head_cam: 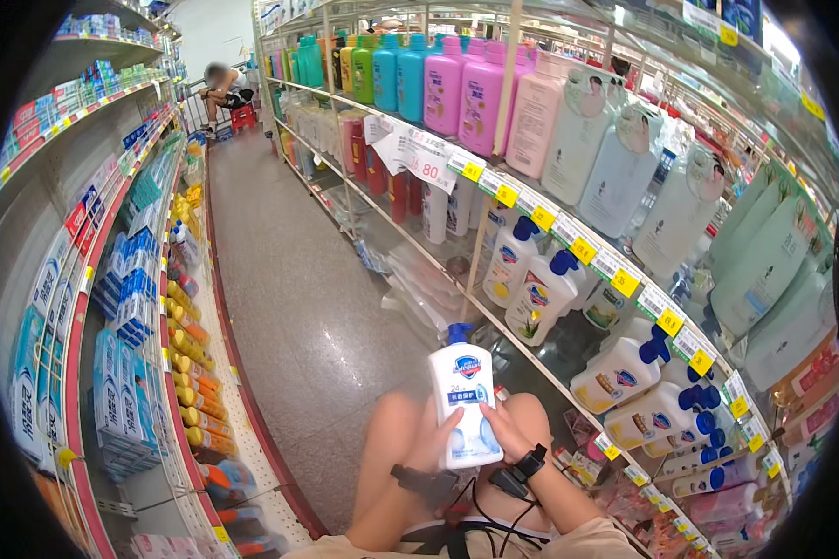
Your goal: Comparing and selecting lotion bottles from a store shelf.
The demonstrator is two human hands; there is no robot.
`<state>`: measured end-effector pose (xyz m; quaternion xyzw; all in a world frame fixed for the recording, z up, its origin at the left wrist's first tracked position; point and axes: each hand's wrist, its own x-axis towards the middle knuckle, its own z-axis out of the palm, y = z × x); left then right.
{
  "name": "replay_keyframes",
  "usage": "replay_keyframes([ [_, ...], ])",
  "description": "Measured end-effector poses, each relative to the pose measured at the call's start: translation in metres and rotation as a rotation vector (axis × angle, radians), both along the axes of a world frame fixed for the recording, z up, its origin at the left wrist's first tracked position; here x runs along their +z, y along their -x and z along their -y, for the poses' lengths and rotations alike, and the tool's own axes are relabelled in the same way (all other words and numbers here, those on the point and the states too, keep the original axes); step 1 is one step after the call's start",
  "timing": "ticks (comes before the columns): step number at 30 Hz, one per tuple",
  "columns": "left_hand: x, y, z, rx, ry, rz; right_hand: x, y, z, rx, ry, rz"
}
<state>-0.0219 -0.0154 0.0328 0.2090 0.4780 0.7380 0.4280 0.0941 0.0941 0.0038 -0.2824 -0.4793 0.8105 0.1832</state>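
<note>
A white Safeguard pump bottle with a blue pump head stands nearly upright between my hands, above my lap. My left hand grips its left side, thumb across the front. On the opposite side my right hand holds it, thumb also on the front; the fingers behind the bottle are hidden. Both wrists wear black straps. To the right, similar white Safeguard pump bottles stand on the lower shelf, and more bottles sit nearer me, tilted in the view.
The shelf rack runs along my right, with price tags on its edge and large shampoo bottles above. Plastic wrapping hangs by the lower shelf. Toothpaste boxes fill the left rack. Down the aisle floor, a person sits on a red stool.
</note>
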Motion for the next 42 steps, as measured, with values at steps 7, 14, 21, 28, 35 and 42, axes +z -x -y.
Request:
replay_keyframes([
  [7,-0.027,0.01,-0.016,-0.087,0.1,-0.034,-0.006,0.001,-0.005,-0.064,0.081,0.037],
  [14,-0.028,0.013,-0.007,-0.145,0.137,0.002,-0.01,0.001,0.004,-0.12,-0.043,0.034],
  [21,-0.019,0.004,0.004,-0.105,0.027,0.07,-0.003,-0.002,0.006,-0.043,0.17,-0.012],
  [28,0.033,0.0,0.023,-0.174,0.231,-0.024,0.018,-0.013,0.031,0.023,0.38,-0.149],
  [35,0.053,0.003,0.013,-0.169,0.394,-0.428,0.014,-0.005,0.02,-0.035,0.435,-0.177],
  [42,-0.008,0.001,0.015,-0.13,0.13,0.0,0.014,-0.009,0.033,-0.086,0.333,-0.236],
])
